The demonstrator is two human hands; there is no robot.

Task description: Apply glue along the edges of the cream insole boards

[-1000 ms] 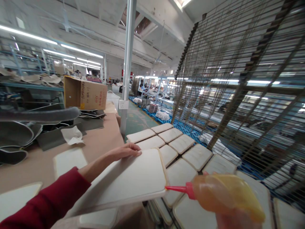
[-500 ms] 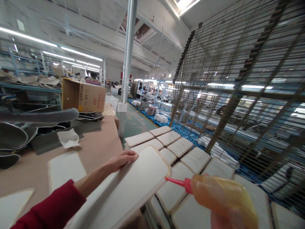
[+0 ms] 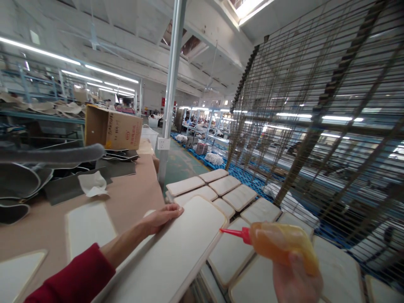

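My left hand [image 3: 167, 216] pinches the upper left edge of a white panel [image 3: 176, 252] with rounded corners, which is held at a slant in front of me. In my right hand [image 3: 296, 277] is a squeeze bottle [image 3: 280, 242] of amber liquid, gripped around its body and lying nearly level. The red nozzle [image 3: 235, 232] of the bottle points left, its tip at the panel's right edge just below the rounded corner. Whether liquid is coming out cannot be made out. Beneath and beyond the panel lie rows of similar white panels [image 3: 240, 198] with yellowish borders.
On the left, a brown-topped table [image 3: 132, 193] carries a cardboard box [image 3: 124, 130], dark grey sheets [image 3: 69, 185], a crumpled white scrap [image 3: 94, 184] and flat white pieces [image 3: 90, 225]. A metal post [image 3: 170, 92] rises beyond it. A tall wire rack [image 3: 299, 105] leans at right.
The bottle and my right hand have moved up slightly, the nozzle tip shifting a little up along the panel's edge. My left hand keeps its grip; the camera view has shifted slightly.
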